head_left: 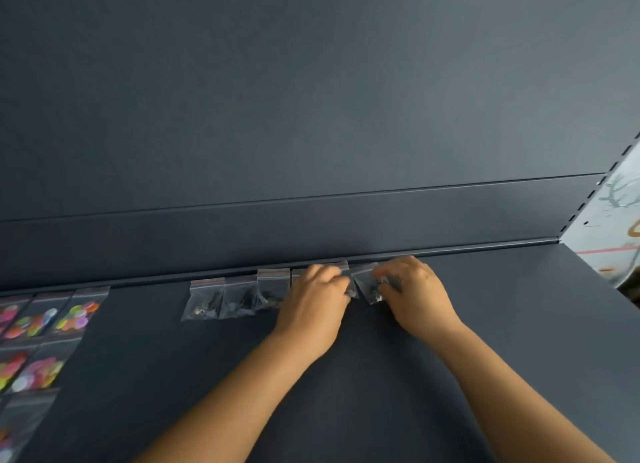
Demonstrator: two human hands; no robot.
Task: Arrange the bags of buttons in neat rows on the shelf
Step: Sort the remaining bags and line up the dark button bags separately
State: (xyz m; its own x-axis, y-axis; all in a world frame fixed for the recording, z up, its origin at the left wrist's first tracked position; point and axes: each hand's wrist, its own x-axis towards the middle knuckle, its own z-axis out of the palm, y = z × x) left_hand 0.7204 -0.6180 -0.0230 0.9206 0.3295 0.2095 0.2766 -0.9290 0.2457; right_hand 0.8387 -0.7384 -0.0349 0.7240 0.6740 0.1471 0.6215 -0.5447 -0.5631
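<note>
Along the back edge of the dark shelf (450, 376) lies a row of five small clear bags of dark buttons (202, 300), two of them partly under the two hands: the left hand (313, 307) and the right hand (414, 294). At the shelf's left edge lie bags of coloured buttons (78, 315): three in the back row, at least two in the next row, and more cut off by the frame, so their total cannot be told.

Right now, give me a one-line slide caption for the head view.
Both hands, left and right, line up bags of dark buttons along the back of a dark shelf.
</note>
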